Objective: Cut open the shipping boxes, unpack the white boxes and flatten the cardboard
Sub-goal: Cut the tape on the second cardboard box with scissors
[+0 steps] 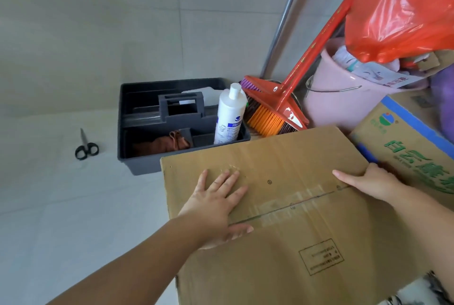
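Holding the shipping box (pixel 282 206) at the frame's 5 o'clock, the head view shows the left hand (pixel 216 204) laid flat with fingers spread on the top panel, while the right hand (pixel 368 179) grips the box's 3 o'clock edge, fingers partly hidden. The taped seam (pixel 294 202) appears intact; judged so, cutting, unpacking and flattening all remain. The scissors (pixel 86 147) lie on the floor at 9 o'clock, well apart.

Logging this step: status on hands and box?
Left hand flat on cardboard box; right hand gripping its far edge. Seam still taped. Scissors out on the floor, untouched.
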Tool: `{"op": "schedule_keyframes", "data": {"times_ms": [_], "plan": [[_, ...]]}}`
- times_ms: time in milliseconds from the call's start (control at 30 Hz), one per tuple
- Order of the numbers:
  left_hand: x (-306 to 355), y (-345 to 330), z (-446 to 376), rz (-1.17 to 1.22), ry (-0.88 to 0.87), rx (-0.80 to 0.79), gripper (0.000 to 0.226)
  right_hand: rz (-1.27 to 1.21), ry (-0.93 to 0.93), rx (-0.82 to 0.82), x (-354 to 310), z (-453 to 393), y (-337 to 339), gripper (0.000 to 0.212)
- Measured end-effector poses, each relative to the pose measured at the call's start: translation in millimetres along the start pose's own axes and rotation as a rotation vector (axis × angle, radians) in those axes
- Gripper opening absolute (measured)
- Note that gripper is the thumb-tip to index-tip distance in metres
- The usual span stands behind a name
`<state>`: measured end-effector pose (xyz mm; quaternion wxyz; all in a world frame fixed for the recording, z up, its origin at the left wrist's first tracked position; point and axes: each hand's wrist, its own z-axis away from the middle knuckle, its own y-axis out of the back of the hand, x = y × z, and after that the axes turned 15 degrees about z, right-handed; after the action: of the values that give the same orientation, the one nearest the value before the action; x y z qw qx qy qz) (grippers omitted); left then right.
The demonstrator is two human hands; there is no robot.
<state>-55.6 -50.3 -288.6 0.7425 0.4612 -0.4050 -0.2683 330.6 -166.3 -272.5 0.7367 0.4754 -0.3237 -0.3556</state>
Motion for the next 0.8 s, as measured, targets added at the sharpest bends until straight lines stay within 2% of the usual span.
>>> {"op": "schedule_keyframes", "data": {"times_ms": [133, 367, 533, 667, 800], "plan": [[-27.5, 2.7, 32.4, 0.001, 0.005, 0.004, 0.087, 0.017, 0.119, -0.079, -27.7, 20.2, 7.2, 0.114], [-92.3, 8.9, 111.6, 0.012, 0.064, 0.057, 0.091, 0.079, 0.286, -0.153, -98.5, 95.2, 7.9, 0.122], [-143.5, 15.1, 180.3, 0.066, 0.164, 0.155, 0.083, 0.120, 0.457, -0.179, -164.5, 156.6, 4.1, 0.115], [-178.4, 18.7, 232.8, 0.093, 0.253, 0.247, 0.078, 0.293, 0.424, -0.309, -217.9, 192.8, 2.9, 0.144], [-210.1, 16.9, 288.4, 0.101, 0.352, 0.350, 0.076, 0.261, 0.503, -0.376, -274.8, 231.1, -5.2, 0.146]]}}
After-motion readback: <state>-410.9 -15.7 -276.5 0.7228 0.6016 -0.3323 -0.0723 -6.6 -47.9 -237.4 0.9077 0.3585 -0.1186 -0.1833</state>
